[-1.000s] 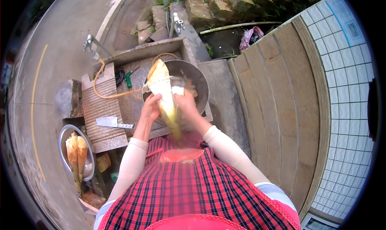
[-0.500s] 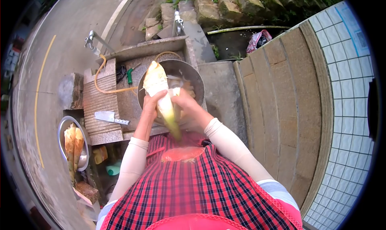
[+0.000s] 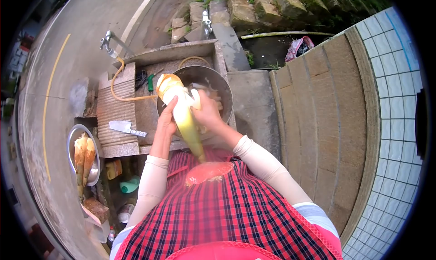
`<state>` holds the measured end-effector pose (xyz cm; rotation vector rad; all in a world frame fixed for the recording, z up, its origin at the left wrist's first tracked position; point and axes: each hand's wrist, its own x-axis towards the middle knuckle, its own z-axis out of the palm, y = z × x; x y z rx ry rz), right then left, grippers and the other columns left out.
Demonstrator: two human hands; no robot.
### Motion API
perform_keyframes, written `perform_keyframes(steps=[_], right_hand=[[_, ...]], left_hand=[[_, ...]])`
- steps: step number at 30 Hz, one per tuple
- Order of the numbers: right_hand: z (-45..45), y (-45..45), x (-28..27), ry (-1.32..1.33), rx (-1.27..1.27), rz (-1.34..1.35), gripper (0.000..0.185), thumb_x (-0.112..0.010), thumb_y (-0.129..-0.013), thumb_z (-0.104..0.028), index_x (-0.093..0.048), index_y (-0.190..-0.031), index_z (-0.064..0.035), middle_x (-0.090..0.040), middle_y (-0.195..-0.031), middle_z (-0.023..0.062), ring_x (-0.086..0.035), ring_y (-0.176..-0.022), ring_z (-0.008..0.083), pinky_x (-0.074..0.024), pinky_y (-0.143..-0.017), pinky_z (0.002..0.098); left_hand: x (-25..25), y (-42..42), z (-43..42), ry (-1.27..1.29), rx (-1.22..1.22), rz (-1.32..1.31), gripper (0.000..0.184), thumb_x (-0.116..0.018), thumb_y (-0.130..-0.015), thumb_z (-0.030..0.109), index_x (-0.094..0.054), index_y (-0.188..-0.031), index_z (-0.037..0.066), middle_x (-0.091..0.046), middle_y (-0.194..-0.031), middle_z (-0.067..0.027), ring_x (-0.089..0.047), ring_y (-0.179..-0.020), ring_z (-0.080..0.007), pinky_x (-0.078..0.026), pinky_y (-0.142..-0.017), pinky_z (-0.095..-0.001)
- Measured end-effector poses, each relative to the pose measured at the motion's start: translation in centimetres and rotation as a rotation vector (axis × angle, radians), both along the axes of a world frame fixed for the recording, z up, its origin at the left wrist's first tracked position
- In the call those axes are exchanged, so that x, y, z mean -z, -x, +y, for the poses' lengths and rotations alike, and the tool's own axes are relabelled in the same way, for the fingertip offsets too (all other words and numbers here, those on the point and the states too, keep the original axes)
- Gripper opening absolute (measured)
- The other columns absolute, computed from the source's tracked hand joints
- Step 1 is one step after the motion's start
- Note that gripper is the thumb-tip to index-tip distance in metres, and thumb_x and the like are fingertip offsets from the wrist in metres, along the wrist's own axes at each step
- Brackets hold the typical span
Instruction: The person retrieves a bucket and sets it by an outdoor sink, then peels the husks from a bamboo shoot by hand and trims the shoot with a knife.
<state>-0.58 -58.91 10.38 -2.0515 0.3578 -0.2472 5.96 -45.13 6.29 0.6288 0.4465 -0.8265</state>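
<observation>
Above a large round metal pan (image 3: 225, 85), a bamboo shoot (image 3: 185, 117) is held at a slant, its pale cut base away from me and its greenish tip pointing at my apron. My left hand (image 3: 167, 118) is closed round its left side. On the other side, my right hand (image 3: 208, 111) grips a pale curved strip (image 3: 195, 99) that looks like husk, against the shoot; the fingertips are partly hidden. Pale cut pieces (image 3: 217, 101) lie inside the pan, partly covered by my hands and the shoot.
A cleaver (image 3: 121, 127) lies on the ribbed washboard slab (image 3: 117, 112) of the stone sink. An orange hose (image 3: 119, 96) runs from the left tap (image 3: 107, 43). Beside it lies a green nozzle (image 3: 150, 83). More bamboo shoots (image 3: 84, 155) stand in a metal basin (image 3: 71, 144) at lower left.
The shoot has tilted, so its cut base now faces up more. The pale strip by my right hand stands further out from the shoot. The view has shifted slightly.
</observation>
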Motion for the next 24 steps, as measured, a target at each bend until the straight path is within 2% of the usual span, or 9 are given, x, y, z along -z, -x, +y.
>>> perform_keyframes(steps=[3,9,12,14,17,18,21,23,24], right_hand=[[-1.0,-0.4,0.8,0.01,-0.047,-0.013,0.03,-0.062,-0.074,-0.01,-0.047,-0.099,-0.0041,-0.061,-0.083,0.0231,-0.058,-0.081,0.0435,-0.0457,-0.067,0.0482],[-2.2,-2.1,0.3,0.06,-0.059,0.104,0.04,-0.068,-0.072,-0.014,-0.049,-0.106,-0.0037,-0.061,-0.094,0.0226,-0.058,-0.092,0.0406,-0.046,-0.076,0.0436],[-2.1,-2.1,1.3,-0.116,-0.101,0.083,0.049,-0.072,-0.069,-0.023,-0.05,-0.107,-0.0014,-0.062,-0.095,0.0219,-0.06,-0.092,0.0375,-0.0461,-0.079,0.0422],[-2.1,-2.0,1.5,0.001,-0.043,0.162,0.055,-0.075,-0.065,-0.031,-0.047,-0.103,-0.002,-0.062,-0.094,0.0227,-0.06,-0.09,0.0379,-0.0471,-0.077,0.0427],[-3.5,-2.7,3.8,0.202,0.081,0.346,0.061,-0.075,-0.065,-0.039,-0.043,-0.101,-0.001,-0.062,-0.089,0.0252,-0.061,-0.087,0.0397,-0.048,-0.074,0.0443],[-4.4,-2.7,5.0,0.21,0.122,0.373,0.061,-0.075,-0.065,-0.039,-0.043,-0.101,-0.0011,-0.063,-0.087,0.0246,-0.061,-0.086,0.0395,-0.0479,-0.073,0.045],[-4.6,-2.4,7.8,0.31,-0.056,0.411,0.07,-0.076,-0.064,-0.041,-0.043,-0.11,-0.0015,-0.062,-0.092,0.0233,-0.061,-0.089,0.0379,-0.0475,-0.076,0.045],[-2.5,-1.9,9.6,0.637,-0.108,0.28,0.085,-0.077,-0.062,-0.043,-0.037,-0.124,-0.0015,-0.062,-0.095,0.0213,-0.06,-0.091,0.0381,-0.0476,-0.078,0.044],[-1.9,-2.2,10.6,0.663,-0.113,0.263,0.086,-0.078,-0.063,-0.042,-0.039,-0.127,0.0013,-0.063,-0.093,0.0168,-0.063,-0.085,0.0319,-0.05,-0.074,0.0379]], left_hand=[[1.2,-0.3,0.5,-0.071,-0.005,-0.124,0.042,-0.066,-0.082,0.022,-0.052,-0.116,0.002,-0.062,-0.107,-0.0106,-0.061,-0.093,-0.0246,-0.05,-0.085,-0.038],[2.3,-0.6,2.1,0.204,-0.172,-0.126,0.05,-0.063,-0.083,0.03,-0.047,-0.12,0.001,-0.059,-0.111,-0.0124,-0.058,-0.099,-0.027,-0.047,-0.087,-0.041],[4.1,-0.9,3.2,0.316,-0.116,-0.063,0.053,-0.062,-0.082,0.034,-0.046,-0.123,0.003,-0.059,-0.11,-0.0125,-0.058,-0.1,-0.0281,-0.045,-0.091,-0.0478],[4.8,-0.8,3.5,0.339,-0.081,-0.008,0.059,-0.062,-0.082,0.039,-0.044,-0.125,0.004,-0.054,-0.118,-0.0175,-0.052,-0.11,-0.035,-0.04,-0.096,-0.0567],[2.5,0.3,3.1,0.521,0.034,-0.006,0.068,-0.063,-0.079,0.044,-0.039,-0.128,0.003,-0.043,-0.129,-0.024,-0.04,-0.12,-0.0425,-0.035,-0.098,-0.06],[3.2,0.4,3.4,0.546,0.021,-0.02,0.077,-0.063,-0.077,0.047,-0.034,-0.132,0.002,-0.031,-0.136,-0.0282,-0.029,-0.126,-0.0475,-0.032,-0.1,-0.0607],[2.6,0.2,4.9,0.546,0.013,-0.051,0.083,-0.063,-0.077,0.049,-0.027,-0.135,0.002,-0.028,-0.138,-0.0285,-0.03,-0.126,-0.0471,-0.032,-0.1,-0.0603],[2.6,-0.4,5.4,0.381,0.029,-0.013,0.081,-0.06,-0.078,0.054,-0.033,-0.131,-0.001,-0.03,-0.137,-0.0294,-0.032,-0.126,-0.0466,-0.037,-0.097,-0.0571],[2.6,-0.8,5.4,0.297,0.02,0.018,0.077,-0.061,-0.079,0.052,-0.034,-0.13,0.0,-0.033,-0.135,-0.0297,-0.037,-0.122,-0.0469,-0.039,-0.095,-0.0567]])
